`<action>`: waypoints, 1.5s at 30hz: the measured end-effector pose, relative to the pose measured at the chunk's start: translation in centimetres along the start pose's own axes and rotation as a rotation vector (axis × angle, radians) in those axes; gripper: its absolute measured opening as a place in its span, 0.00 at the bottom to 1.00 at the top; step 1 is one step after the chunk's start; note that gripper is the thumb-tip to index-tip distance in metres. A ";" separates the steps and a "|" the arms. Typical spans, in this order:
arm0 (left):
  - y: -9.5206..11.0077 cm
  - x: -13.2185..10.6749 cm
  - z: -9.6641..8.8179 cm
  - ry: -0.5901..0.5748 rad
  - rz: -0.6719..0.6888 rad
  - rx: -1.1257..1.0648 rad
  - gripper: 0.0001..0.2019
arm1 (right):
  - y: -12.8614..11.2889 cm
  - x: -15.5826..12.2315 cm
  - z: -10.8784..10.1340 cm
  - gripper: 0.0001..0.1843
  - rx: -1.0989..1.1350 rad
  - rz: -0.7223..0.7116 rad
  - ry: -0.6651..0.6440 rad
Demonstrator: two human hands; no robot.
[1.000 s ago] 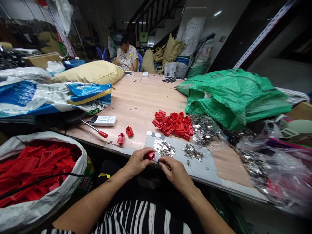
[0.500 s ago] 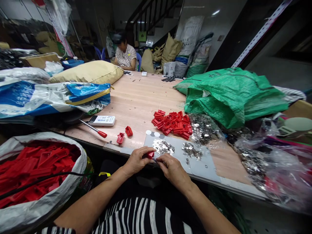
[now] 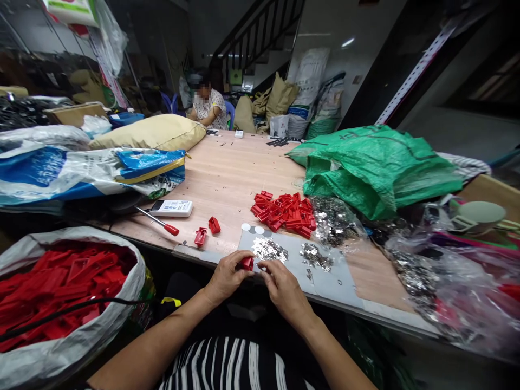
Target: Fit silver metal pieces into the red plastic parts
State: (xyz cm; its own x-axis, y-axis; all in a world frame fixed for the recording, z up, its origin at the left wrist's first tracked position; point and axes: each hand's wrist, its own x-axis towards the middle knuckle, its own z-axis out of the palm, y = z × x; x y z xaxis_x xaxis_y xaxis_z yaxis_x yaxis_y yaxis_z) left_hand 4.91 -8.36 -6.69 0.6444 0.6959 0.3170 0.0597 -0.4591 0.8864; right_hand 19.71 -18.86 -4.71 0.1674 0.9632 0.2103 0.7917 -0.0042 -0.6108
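Observation:
My left hand [image 3: 226,278] is closed round a small red plastic piece [image 3: 246,263] at the near edge of the table. My right hand [image 3: 280,288] pinches against that piece from the right; what its fingertips hold is too small to make out. Just beyond my hands lie two heaps of small silvery metal parts [image 3: 270,249] on a grey sheet [image 3: 325,271]. A pile of red plastic pieces [image 3: 283,212] sits further back. Two loose red pieces [image 3: 206,231] lie to the left.
A white sack full of red plastic parts [image 3: 60,284] stands at my left. A red-handled screwdriver [image 3: 159,222] and a white remote [image 3: 172,207] lie on the wooden table [image 3: 231,168]. Green bag [image 3: 374,168] and clear bags of metal parts [image 3: 439,281] at right. Another person [image 3: 207,103] sits at the far end.
My hands stay together on the red piece; the right hand's fingers have closed in nearer to it. The view has tipped slightly downward.

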 end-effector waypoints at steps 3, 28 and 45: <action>0.5 -0.2 -0.2 0.020 -0.007 0.000 0.16 | 0.3 -0.3 -0.4 0.11 0.048 0.008 0.018; 4.4 -1.5 0.7 0.108 -0.738 -1.424 0.04 | -2.7 -0.7 -2.4 0.21 0.224 -0.022 -0.137; 3.2 -1.1 -0.6 0.336 -0.799 -1.125 0.07 | -0.2 0.5 -2.7 0.19 0.213 0.144 0.070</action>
State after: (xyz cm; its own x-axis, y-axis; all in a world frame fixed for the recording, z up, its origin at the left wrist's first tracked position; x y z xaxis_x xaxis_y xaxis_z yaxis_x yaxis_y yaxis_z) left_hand 3.98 -10.28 -3.96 0.5078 0.7240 -0.4669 -0.4160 0.6807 0.6031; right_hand 21.22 -19.14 -2.45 0.3153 0.9359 0.1574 0.6165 -0.0759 -0.7837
